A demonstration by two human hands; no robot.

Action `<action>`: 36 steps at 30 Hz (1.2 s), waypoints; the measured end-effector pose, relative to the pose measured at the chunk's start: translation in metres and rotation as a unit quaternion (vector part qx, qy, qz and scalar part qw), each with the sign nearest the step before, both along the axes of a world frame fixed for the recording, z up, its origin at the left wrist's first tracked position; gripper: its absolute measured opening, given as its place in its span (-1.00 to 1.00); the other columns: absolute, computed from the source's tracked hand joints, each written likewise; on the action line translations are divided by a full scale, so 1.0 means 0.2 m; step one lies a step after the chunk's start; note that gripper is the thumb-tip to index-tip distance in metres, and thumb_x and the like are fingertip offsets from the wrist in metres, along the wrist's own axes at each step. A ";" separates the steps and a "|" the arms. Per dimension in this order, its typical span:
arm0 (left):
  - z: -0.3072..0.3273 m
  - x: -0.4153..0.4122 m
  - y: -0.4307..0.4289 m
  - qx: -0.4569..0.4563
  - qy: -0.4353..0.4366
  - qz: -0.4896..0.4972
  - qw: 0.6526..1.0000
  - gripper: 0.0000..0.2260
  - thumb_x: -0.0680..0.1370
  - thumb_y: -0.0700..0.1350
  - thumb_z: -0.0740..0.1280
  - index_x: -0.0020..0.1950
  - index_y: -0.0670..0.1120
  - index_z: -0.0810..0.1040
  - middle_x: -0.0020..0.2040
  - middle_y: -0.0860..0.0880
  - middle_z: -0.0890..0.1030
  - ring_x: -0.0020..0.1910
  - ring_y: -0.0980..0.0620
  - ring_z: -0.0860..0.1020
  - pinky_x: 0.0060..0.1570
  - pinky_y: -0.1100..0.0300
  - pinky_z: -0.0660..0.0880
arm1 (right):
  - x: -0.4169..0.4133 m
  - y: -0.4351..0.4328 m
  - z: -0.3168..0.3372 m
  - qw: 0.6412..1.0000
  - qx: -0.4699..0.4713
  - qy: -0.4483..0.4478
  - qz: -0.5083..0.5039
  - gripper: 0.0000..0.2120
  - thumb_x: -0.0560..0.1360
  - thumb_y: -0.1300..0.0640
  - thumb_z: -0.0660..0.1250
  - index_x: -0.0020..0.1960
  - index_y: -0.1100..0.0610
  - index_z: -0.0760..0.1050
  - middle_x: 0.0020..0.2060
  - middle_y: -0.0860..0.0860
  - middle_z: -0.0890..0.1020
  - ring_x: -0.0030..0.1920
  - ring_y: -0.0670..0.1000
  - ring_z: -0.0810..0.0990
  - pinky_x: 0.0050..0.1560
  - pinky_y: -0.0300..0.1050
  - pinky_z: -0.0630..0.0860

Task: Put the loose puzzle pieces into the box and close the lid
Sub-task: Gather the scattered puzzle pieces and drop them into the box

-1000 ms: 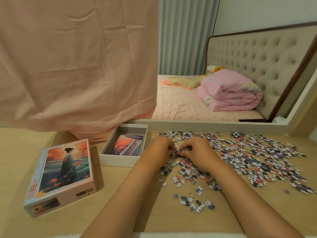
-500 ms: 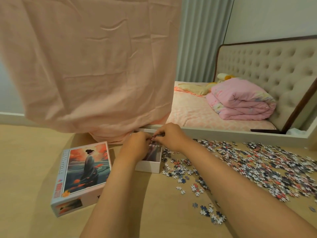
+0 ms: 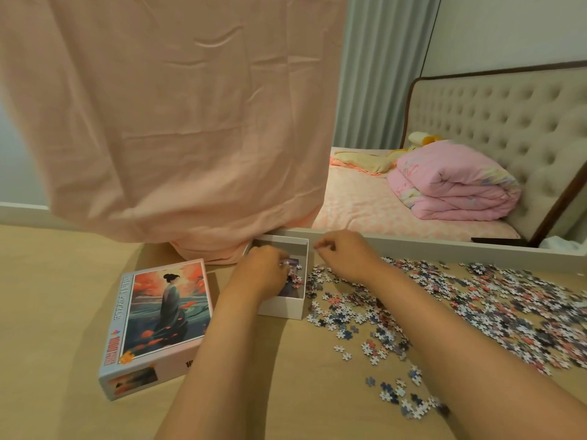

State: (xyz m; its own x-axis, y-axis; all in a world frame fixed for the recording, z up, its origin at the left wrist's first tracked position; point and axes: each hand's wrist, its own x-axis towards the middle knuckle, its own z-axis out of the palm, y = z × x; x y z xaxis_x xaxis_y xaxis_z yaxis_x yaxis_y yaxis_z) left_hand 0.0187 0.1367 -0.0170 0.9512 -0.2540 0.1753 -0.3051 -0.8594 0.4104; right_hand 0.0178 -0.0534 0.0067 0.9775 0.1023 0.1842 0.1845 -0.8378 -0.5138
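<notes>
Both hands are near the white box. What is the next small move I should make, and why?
Probably move the right hand to the loose pieces just right of the box and scoop a handful. Only a few pieces lie in the box by the left hand, most cover the table, and the lid lies apart on the left.

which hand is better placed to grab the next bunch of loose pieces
Right, probably. The right hand hangs just outside the white cardboard box, on the side where the scattered jigsaw pieces lie; the left hand is over the box interior, farther from them.
</notes>
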 end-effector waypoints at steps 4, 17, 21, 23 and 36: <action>0.08 -0.04 -0.11 -0.040 -0.121 -0.022 0.992 -0.67 0.57 -0.11 0.25 0.33 -0.01 0.55 0.29 -0.06 0.56 0.27 -0.09 0.46 0.20 0.04 0.43 | -0.07 -0.09 -0.13 0.972 -0.159 0.159 0.069 -0.31 0.54 -0.26 0.25 0.58 -0.16 0.10 0.60 0.03 0.09 0.57 0.15 0.11 0.53 0.13 0.13; -0.08 -0.21 -0.54 0.204 0.075 -0.125 0.968 -0.42 0.63 0.19 0.09 0.57 -0.04 0.10 0.58 -0.12 0.09 0.55 -0.17 0.03 0.48 -0.08 0.06 | -0.30 -0.47 -0.16 0.998 -0.041 0.047 -0.003 -0.69 0.56 -0.03 0.33 0.29 -0.04 0.50 0.32 0.00 0.47 0.34 0.06 0.43 0.37 0.02 0.36; -0.12 -0.26 -0.61 0.190 0.152 -0.140 0.960 -0.37 0.61 0.30 -0.01 0.60 0.11 -0.14 0.60 -0.09 -0.19 0.57 -0.11 -0.22 0.52 -0.12 -0.19 | -0.34 -0.60 -0.22 0.967 -0.173 0.183 -0.027 -0.34 0.61 -0.16 0.14 0.61 -0.13 -0.09 0.61 -0.02 -0.09 0.60 0.12 -0.12 0.55 0.27 -0.06; -0.12 -0.27 -0.59 0.161 0.141 -0.148 0.966 -0.38 0.61 0.30 0.03 0.60 0.12 -0.05 0.61 -0.06 -0.11 0.58 -0.09 -0.14 0.53 -0.09 -0.11 | -0.36 -0.62 -0.24 0.967 -0.169 0.189 -0.009 -0.37 0.61 -0.15 0.12 0.60 -0.17 -0.06 0.61 -0.04 -0.10 0.60 0.11 -0.11 0.54 0.27 -0.04; -0.08 -0.25 -0.66 0.167 0.043 -0.172 0.970 -0.47 0.58 0.16 0.22 0.53 0.07 0.26 0.42 -0.01 0.32 0.38 -0.04 0.22 0.36 -0.04 0.28 | -0.41 -0.59 -0.12 0.965 -0.189 0.181 0.003 -0.32 0.55 -0.17 0.30 0.58 -0.04 0.14 0.55 0.10 0.12 0.55 0.17 0.05 0.50 0.21 0.19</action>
State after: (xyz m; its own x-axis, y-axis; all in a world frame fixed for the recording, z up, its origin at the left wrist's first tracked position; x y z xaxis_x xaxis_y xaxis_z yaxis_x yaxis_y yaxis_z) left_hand -0.0311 0.0051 -0.0321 0.8076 -0.5879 -0.0472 -0.5745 -0.8022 0.1626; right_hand -0.0649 -0.1719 -0.0183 0.9702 0.1005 -0.2206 0.0553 -0.9778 -0.2022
